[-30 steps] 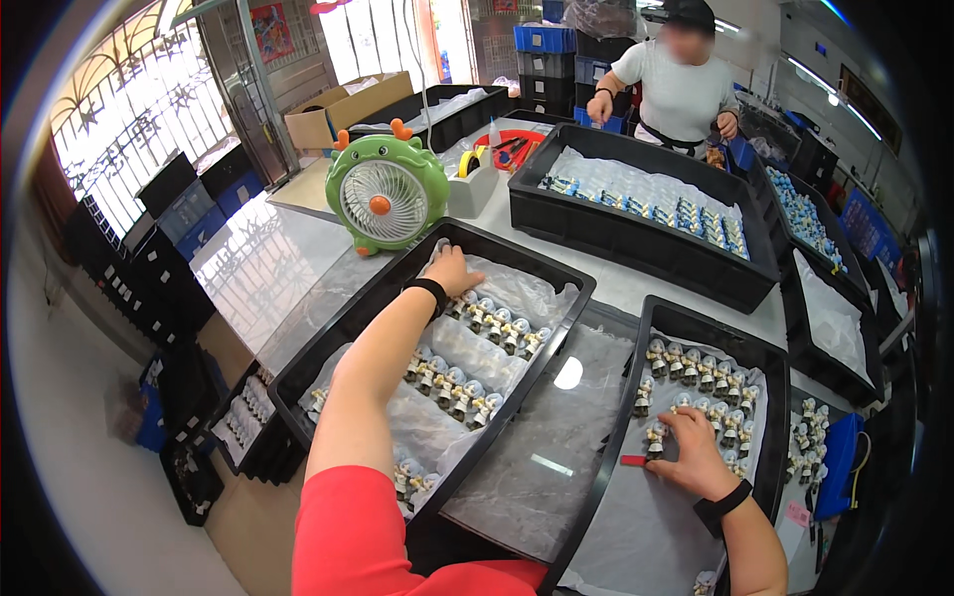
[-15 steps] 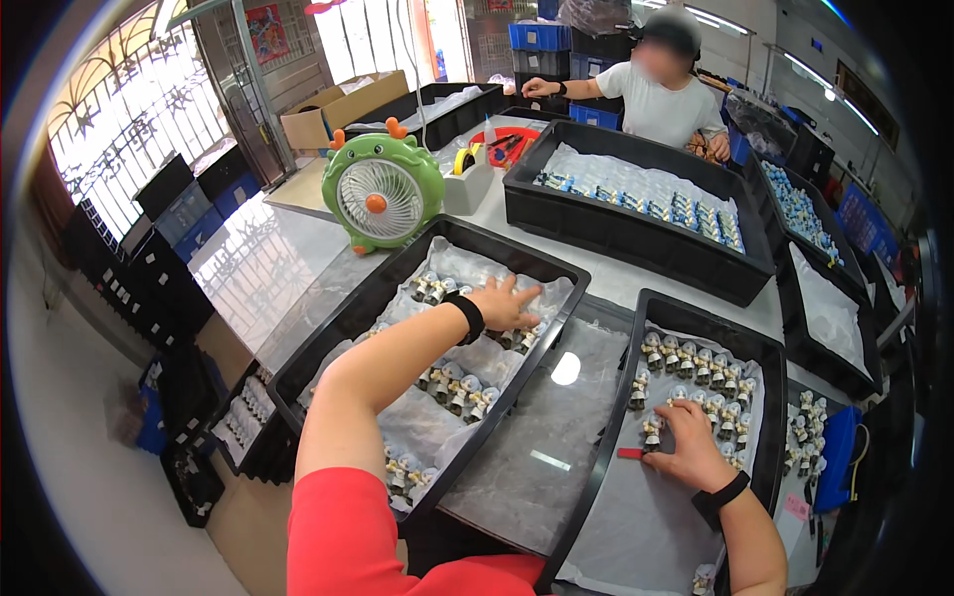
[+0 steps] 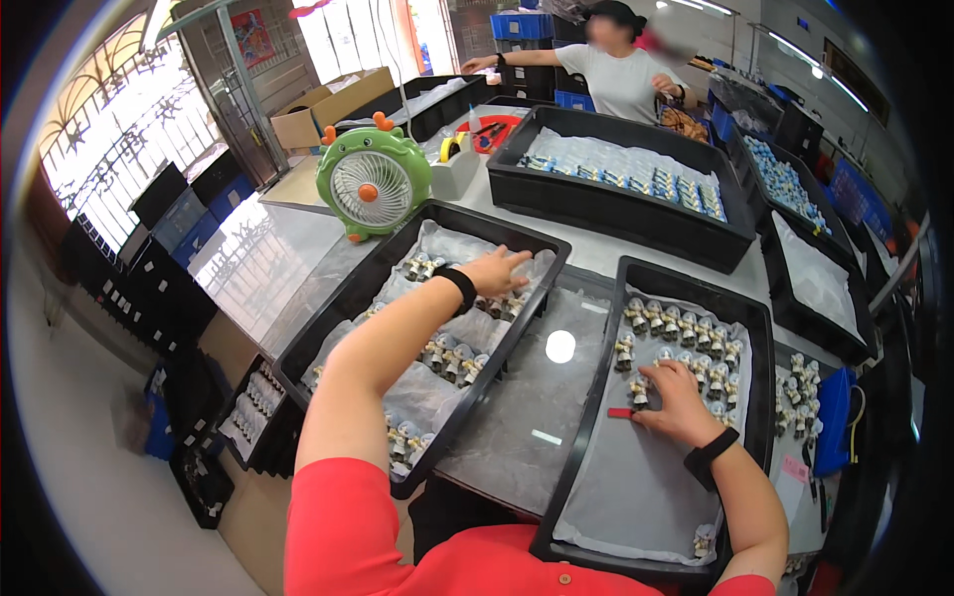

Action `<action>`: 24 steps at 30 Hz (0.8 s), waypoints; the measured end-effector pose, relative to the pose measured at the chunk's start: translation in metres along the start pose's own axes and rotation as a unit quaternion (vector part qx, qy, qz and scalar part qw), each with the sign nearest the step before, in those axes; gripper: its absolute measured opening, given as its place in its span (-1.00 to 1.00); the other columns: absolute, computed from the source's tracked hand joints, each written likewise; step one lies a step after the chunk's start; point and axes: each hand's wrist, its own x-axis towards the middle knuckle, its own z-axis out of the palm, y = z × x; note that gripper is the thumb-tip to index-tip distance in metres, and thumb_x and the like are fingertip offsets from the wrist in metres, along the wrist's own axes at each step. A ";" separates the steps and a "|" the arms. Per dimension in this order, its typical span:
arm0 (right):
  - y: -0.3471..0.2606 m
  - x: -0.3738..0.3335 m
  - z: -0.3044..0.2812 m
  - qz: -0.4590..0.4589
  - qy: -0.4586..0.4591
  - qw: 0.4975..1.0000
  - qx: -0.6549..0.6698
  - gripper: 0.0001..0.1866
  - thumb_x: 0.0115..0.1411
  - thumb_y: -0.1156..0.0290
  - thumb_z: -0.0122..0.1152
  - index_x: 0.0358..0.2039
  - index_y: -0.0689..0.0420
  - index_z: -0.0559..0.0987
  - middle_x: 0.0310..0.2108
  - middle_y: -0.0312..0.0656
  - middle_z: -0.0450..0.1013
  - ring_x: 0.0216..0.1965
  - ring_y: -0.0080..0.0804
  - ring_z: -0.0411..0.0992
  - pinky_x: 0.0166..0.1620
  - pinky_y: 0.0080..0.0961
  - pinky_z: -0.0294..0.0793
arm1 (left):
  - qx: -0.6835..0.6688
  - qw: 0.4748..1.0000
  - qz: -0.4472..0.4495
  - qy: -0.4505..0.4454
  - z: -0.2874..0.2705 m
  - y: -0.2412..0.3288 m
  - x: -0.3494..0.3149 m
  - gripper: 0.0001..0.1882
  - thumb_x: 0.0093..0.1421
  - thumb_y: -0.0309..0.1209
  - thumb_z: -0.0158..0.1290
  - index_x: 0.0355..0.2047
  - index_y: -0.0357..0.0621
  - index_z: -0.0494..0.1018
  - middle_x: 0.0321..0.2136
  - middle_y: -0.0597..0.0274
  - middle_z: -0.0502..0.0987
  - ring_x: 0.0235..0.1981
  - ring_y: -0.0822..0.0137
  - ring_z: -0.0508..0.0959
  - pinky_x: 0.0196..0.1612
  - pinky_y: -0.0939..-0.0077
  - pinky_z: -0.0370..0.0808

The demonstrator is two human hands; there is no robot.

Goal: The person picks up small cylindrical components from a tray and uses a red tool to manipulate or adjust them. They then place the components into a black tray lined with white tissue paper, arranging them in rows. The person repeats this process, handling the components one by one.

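Observation:
My left hand [image 3: 494, 273] reaches palm-down over the left black tray [image 3: 417, 487], fingers spread above a row of small figurines [image 3: 505, 304] on thin white sheeting. Nothing shows in its grasp, though its palm side is hidden. In the right black tray [image 3: 590, 467], my right hand [image 3: 681, 405] is bent around one small white-headed figurine [image 3: 638, 390], which stands between fingers and thumb. A flat red strip [image 3: 619, 412] sticks out by the thumb tip; whether I grip it cannot be seen. Rows of like figurines [image 3: 689, 326] line this tray's far side.
A green animal-shaped fan [image 3: 374, 184] stands beyond the left tray. Farther off is a deep black tray [image 3: 621, 214] of blue figurines. More figurines [image 3: 797, 397] and a blue pouch [image 3: 837, 422] lie at the right. Across the table, a co-worker [image 3: 626, 79] stretches an arm leftward.
The whole view has shifted, moving the trays slightly up and left. My hands keep nearly the same places over them. The co-worker has moved left, arm stretched out farther.

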 end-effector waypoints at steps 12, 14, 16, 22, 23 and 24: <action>-0.026 -0.003 -0.024 -0.080 0.103 0.990 0.061 -0.28 -0.22 0.33 0.40 0.04 0.12 0.39 -0.05 -0.08 0.38 0.10 -0.03 0.21 0.14 -0.21 0.19 | -0.714 0.697 -0.056 0.037 -0.055 0.180 -0.141 -0.60 0.23 -0.45 0.00 0.07 -0.20 0.25 -0.03 0.12 0.40 -0.03 0.29 0.46 0.05 0.40 0.39; -0.038 -0.005 -0.030 -0.081 0.108 0.986 0.095 -0.28 -0.21 0.34 0.41 0.05 0.12 0.39 -0.04 -0.08 0.37 0.11 -0.04 0.21 0.15 -0.23 0.20 | -0.749 0.659 -0.062 -0.009 -0.034 0.208 -0.154 -0.52 0.22 -0.45 0.00 0.14 -0.20 0.17 0.04 0.08 0.33 0.01 0.23 0.42 0.07 0.39 0.36; -0.049 -0.005 -0.036 -0.094 0.108 0.984 0.109 -0.26 -0.20 0.36 0.43 0.07 0.12 0.38 -0.01 -0.07 0.36 0.11 -0.07 0.22 0.16 -0.26 0.21 | -0.769 0.632 -0.067 -0.069 -0.012 0.221 -0.157 -0.43 0.23 -0.42 0.01 0.21 -0.19 0.08 0.06 0.12 0.28 0.03 0.26 0.39 0.06 0.42 0.33; -0.065 -0.010 -0.040 -0.136 0.120 0.976 0.122 -0.27 -0.20 0.38 0.44 0.06 0.12 0.38 0.00 -0.07 0.35 0.10 -0.09 0.24 0.17 -0.25 0.21 | -0.822 0.560 -0.078 -0.069 0.019 0.233 -0.130 -0.47 0.27 -0.38 -0.05 0.21 -0.17 0.08 -0.02 0.24 0.35 -0.01 0.39 0.41 0.04 0.44 0.34; -0.067 -0.010 -0.040 -0.142 0.117 0.975 0.124 -0.27 -0.20 0.38 0.43 0.05 0.12 0.38 0.00 -0.07 0.35 0.11 -0.09 0.24 0.17 -0.24 0.21 | -0.828 0.554 -0.052 -0.075 0.023 0.231 -0.127 -0.49 0.28 -0.38 -0.05 0.20 -0.16 0.11 -0.03 0.25 0.36 -0.02 0.39 0.41 0.03 0.44 0.34; -0.069 -0.009 -0.040 -0.147 0.112 0.975 0.127 -0.26 -0.22 0.40 0.44 0.05 0.12 0.38 0.00 -0.07 0.35 0.11 -0.08 0.24 0.17 -0.24 0.21 | -0.833 0.547 -0.026 -0.081 0.028 0.228 -0.124 -0.51 0.28 -0.39 -0.06 0.19 -0.15 0.13 -0.04 0.26 0.37 -0.03 0.40 0.42 0.03 0.43 0.35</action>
